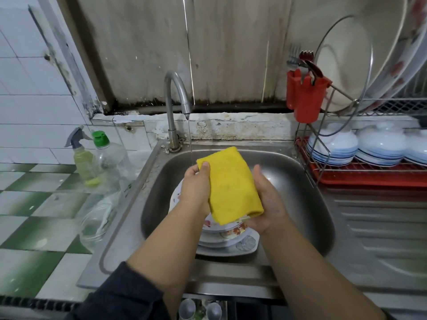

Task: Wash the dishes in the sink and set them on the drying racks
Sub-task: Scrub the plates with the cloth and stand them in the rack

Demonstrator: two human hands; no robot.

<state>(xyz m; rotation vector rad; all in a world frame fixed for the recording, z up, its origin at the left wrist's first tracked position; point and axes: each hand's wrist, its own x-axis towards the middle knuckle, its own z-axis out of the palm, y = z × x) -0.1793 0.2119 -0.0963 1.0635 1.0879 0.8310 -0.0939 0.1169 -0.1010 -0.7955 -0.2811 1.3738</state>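
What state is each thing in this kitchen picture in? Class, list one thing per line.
Curved metal tap: running.
Yellow cloth: folded, held over the sink.
Left hand: grips the cloth.
Right hand: holds the cloth from below.
Floral plates: stacked in the steel sink.
Green-capped clear bottle: closed.
White bowls: upturned on the rack.

No text, brand, number or sign can be read anywhere in the head view: the clear bottle with the green cap (110, 158) carries only a sliver of green-and-white label at its lower edge, too small and blurred to make out any letters.
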